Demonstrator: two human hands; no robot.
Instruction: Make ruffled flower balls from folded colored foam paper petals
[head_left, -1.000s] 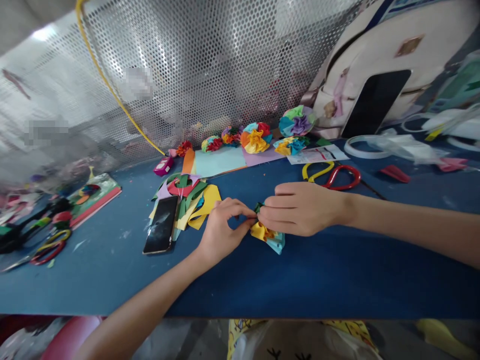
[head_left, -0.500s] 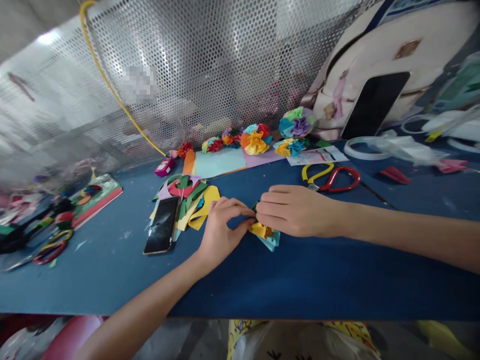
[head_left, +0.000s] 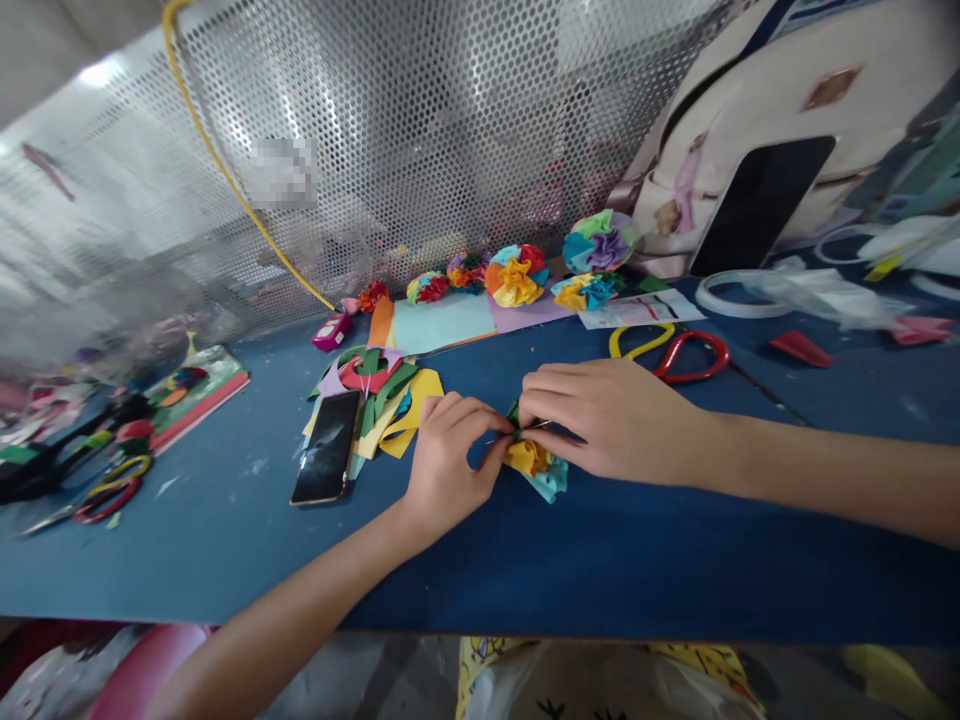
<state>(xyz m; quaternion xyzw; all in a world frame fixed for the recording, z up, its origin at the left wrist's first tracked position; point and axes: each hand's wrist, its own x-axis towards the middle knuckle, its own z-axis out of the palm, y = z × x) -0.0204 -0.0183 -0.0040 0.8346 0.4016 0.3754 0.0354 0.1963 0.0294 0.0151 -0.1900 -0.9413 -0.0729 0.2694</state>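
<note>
Though half hidden, paper flower (head_left: pixel 531 458) between hands (head_left: pixel 607 420)

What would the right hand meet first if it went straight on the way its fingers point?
The right hand already meets the folded paper flower at its fingertips; the left hand lies just beyond, though depth is unclear.

The left hand (head_left: pixel 450 460) and right hand (head_left: pixel 611 420) have room to pass over the blue table (head_left: pixel 600 570) toward its near edge. Farther back, a phone (head_left: pixel 327 447) and paper scraps (head_left: pixel 379 385) crowd the left hand, scissors (head_left: pixel 686 355) lie beyond the right hand, and a metal mesh screen (head_left: pixel 450 130) closes the far side.
</note>
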